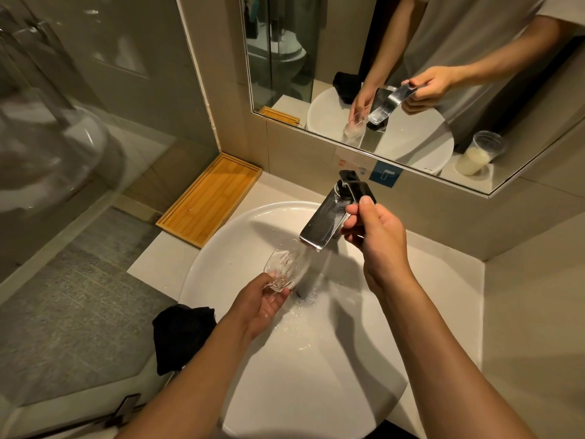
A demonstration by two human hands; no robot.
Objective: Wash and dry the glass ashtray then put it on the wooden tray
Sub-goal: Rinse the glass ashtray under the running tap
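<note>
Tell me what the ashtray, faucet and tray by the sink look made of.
Ashtray: clear glass, see-through, glinting under the water. Faucet: polished metal, likely chrome, with mirror-like reflections. Tray: light wood, possibly bamboo, with visible plank seams and a matte finish.

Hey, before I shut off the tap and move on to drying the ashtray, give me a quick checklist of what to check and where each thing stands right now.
1. Grip on the glass ashtray: left hand holds its lower edge. Ok.
2. Ashtray under the water stream: the stream strikes its side. Ok.
3. Ashtray fully rinsed: glass and splashing hide any residue. Cannot tell.
4. Right hand on the faucet handle: thumb and fingers pinch it, ready to close. Ok.
5. Drying cloth in reach: black cloth lies by the basin's left rim. Ok; dryness cannot tell.
6. Wooden tray free: nothing on it. Ok.
</note>
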